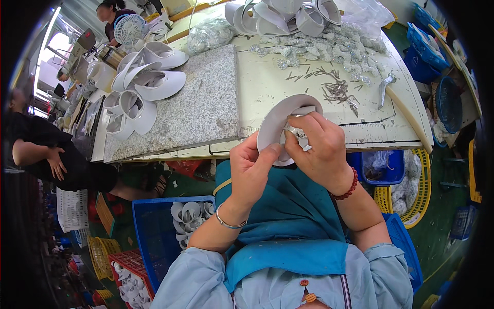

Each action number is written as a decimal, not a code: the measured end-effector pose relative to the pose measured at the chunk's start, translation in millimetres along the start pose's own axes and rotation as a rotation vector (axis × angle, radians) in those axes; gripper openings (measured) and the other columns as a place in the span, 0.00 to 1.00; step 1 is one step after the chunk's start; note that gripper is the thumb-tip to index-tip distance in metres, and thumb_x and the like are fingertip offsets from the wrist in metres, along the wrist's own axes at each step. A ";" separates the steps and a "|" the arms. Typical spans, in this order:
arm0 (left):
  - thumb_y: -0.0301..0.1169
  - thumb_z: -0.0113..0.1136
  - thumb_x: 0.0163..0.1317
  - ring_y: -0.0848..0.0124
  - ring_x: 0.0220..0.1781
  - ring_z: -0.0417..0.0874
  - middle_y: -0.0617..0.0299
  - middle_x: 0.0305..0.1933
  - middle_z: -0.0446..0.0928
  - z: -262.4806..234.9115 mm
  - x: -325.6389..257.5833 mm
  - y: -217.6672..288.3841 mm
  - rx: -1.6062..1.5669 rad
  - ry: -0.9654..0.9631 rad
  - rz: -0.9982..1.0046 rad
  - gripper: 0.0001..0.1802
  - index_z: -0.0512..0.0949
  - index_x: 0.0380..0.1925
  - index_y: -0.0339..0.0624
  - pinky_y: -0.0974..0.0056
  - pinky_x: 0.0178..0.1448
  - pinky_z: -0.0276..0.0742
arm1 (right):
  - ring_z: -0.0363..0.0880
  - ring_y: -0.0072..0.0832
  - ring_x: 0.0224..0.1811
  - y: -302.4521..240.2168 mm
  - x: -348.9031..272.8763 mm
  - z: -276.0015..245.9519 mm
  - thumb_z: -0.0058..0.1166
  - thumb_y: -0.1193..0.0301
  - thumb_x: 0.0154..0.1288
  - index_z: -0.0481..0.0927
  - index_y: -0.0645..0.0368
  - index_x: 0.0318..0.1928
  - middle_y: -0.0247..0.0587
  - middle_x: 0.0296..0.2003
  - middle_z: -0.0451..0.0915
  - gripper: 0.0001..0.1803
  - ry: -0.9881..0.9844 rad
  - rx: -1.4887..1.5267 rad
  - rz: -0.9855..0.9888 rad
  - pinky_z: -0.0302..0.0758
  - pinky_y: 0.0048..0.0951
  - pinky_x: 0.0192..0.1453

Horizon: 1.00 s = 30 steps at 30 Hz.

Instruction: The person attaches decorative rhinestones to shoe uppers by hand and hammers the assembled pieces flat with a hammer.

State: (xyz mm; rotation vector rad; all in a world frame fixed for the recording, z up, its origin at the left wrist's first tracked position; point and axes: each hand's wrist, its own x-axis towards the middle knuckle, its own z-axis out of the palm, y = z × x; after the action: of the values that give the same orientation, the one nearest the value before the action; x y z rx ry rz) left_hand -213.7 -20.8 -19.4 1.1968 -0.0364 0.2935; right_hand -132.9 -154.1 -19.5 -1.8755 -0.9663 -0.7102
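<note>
A curled left hand (pixel 252 165) clasps a smooth white curved band (pixel 272 122); at its four o'clock, the right hand (pixel 321 149) pinches a glittering silvery ornament (pixel 301 135), mostly hidden.

No word, label, brand, number or sign can be read. A row of fine scale marks (pixel 378 128) runs along the front of the table (pixel 288 62); any figures on it are too small to make out.
</note>
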 end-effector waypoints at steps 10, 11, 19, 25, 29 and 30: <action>0.24 0.51 0.68 0.80 0.41 0.78 0.62 0.41 0.80 2.6 -6.0 -2.8 0.077 0.019 0.030 0.12 0.77 0.48 0.30 0.72 0.46 0.75 | 0.76 0.38 0.21 -4.2 -2.0 5.2 0.62 0.77 0.47 0.78 0.59 0.35 0.41 0.24 0.76 0.12 0.038 -0.079 -0.014 0.72 0.35 0.23; 0.24 0.51 0.68 0.79 0.42 0.78 0.61 0.42 0.81 4.2 -6.6 -2.1 0.072 0.031 0.026 0.12 0.78 0.46 0.31 0.71 0.47 0.74 | 0.75 0.37 0.21 -4.1 -2.5 5.6 0.62 0.77 0.47 0.77 0.59 0.35 0.41 0.24 0.75 0.11 0.035 -0.107 -0.021 0.72 0.35 0.22; 0.26 0.49 0.69 0.68 0.50 0.80 0.50 0.51 0.79 1.9 -9.5 -6.7 0.455 -0.053 0.220 0.21 0.69 0.59 0.25 0.66 0.55 0.75 | 0.72 0.36 0.18 -9.7 -0.4 4.0 0.62 0.76 0.48 0.75 0.58 0.31 0.39 0.21 0.71 0.09 0.015 -0.157 -0.013 0.69 0.35 0.19; 0.28 0.49 0.67 0.60 0.56 0.80 0.41 0.55 0.77 3.8 -8.2 -5.5 0.668 -0.093 0.322 0.26 0.66 0.63 0.25 0.63 0.58 0.73 | 0.73 0.38 0.19 -9.9 -1.0 2.3 0.62 0.76 0.48 0.75 0.60 0.33 0.40 0.23 0.71 0.11 0.005 -0.138 -0.023 0.70 0.35 0.20; 0.29 0.48 0.68 0.70 0.42 0.79 0.50 0.42 0.79 -1.2 -9.0 -12.3 0.497 -0.081 0.203 0.24 0.68 0.60 0.25 0.67 0.47 0.75 | 0.76 0.41 0.24 -10.2 -1.7 3.5 0.60 0.78 0.48 0.75 0.62 0.37 0.44 0.27 0.75 0.13 -0.033 0.019 0.094 0.72 0.37 0.25; 0.29 0.48 0.68 0.70 0.42 0.79 0.50 0.42 0.79 -1.0 -8.4 -12.6 0.497 -0.081 0.202 0.24 0.68 0.60 0.25 0.67 0.47 0.75 | 0.76 0.41 0.24 -11.1 -1.5 2.2 0.60 0.78 0.48 0.75 0.62 0.37 0.44 0.27 0.75 0.13 -0.033 0.019 0.095 0.72 0.37 0.25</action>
State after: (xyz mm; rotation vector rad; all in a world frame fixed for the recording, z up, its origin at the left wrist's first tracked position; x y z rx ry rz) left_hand -218.9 -25.8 -32.8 1.7024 -0.1633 0.4480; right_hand -142.9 -149.2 -16.8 -1.9085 -0.8956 -0.6138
